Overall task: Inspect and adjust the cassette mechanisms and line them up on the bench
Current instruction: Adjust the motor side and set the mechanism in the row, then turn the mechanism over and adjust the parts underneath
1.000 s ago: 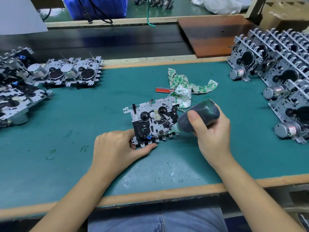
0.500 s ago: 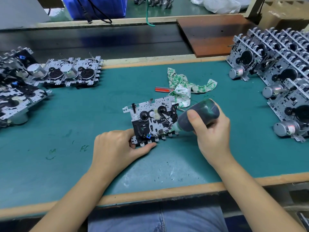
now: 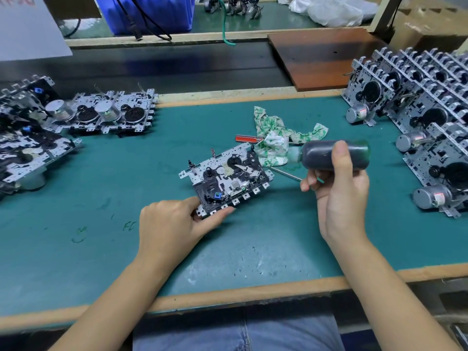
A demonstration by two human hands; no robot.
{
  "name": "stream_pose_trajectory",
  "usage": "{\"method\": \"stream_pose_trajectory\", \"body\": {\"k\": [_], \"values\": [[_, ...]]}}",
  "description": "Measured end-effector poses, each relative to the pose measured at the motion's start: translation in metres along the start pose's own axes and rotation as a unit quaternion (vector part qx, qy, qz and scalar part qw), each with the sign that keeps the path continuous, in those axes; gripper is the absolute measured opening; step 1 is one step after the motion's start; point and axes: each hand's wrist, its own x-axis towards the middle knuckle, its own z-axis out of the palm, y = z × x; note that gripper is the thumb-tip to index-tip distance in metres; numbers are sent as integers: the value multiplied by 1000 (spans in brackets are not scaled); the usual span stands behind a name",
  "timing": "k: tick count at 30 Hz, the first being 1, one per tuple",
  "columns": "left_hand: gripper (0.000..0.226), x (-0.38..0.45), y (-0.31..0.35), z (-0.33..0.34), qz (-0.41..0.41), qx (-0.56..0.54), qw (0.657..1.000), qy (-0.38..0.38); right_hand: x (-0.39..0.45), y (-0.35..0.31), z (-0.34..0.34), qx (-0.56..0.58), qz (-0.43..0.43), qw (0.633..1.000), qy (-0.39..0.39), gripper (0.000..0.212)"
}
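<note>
1 bottle (image 3: 329,154) of dark liquid

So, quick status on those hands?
Left hand pinches cassette mechanism on bench. Right hand grips dark bottle, off the mechanism. Rag, screwdriver behind.

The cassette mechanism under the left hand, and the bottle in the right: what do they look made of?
Cassette mechanism: a stamped metal plate, by its dull silver punched face, with black parts that look plastic. Bottle: likely soft translucent plastic, green-tinted at base and neck, dark with its contents. Left hand holds the mechanism's near corner; right hand grips the bottle.
</note>
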Motion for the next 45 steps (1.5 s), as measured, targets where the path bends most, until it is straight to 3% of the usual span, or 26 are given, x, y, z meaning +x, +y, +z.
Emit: {"method": "stream_pose_trajectory", "body": {"k": [11, 13, 16, 19, 23, 30, 33, 35, 36, 38, 39, 41, 45], "values": [[67, 7, -12, -26, -58, -56, 997, 7, 2, -2, 0, 22, 29, 999, -7, 21], [55, 14, -25, -45, -61, -70, 996, -12, 2, -2, -1, 30, 39, 999, -7, 21], [58, 31, -43, -78, -64, -45, 995, -61, 1, -2, -1, 43, 60, 997, -17, 25], [49, 49, -39, -99, 37, 42, 994, -96, 2, -3, -1, 62, 107, 992, -35, 34], [48, 62, -5, -95, 185, 114, 967, -133, 9, -7, -4, 141, 189, 971, -42, 30], [42, 67, 56, -40, 315, 86, 939, -109, 17, -9, -8, 210, 255, 944, -9, 31], [34, 68, 52, -24, 348, 40, 936, -44, 17, -9, -8, 206, 267, 942, -12, 31], [48, 71, 30, -12, 287, -62, 954, -60, 17, -8, -8, 203, 268, 942, -15, 31], [70, 70, 16, -7, 224, -133, 957, -128, 17, -8, -8, 201, 270, 941, -15, 31], [99, 62, -6, 0, 104, -271, 926, -244, 17, -7, -8, 199, 277, 940, -16, 32], [105, 57, -12, 5, 69, -298, 915, -264, 17, -7, -8, 198, 279, 939, -16, 32], [111, 49, -16, 14, 37, -304, 913, -269, 17, -6, -7, 196, 283, 939, -18, 33], [101, 46, -10, 21, 27, -284, 930, -231, 17, -6, -8, 192, 289, 937, -26, 33]]}}
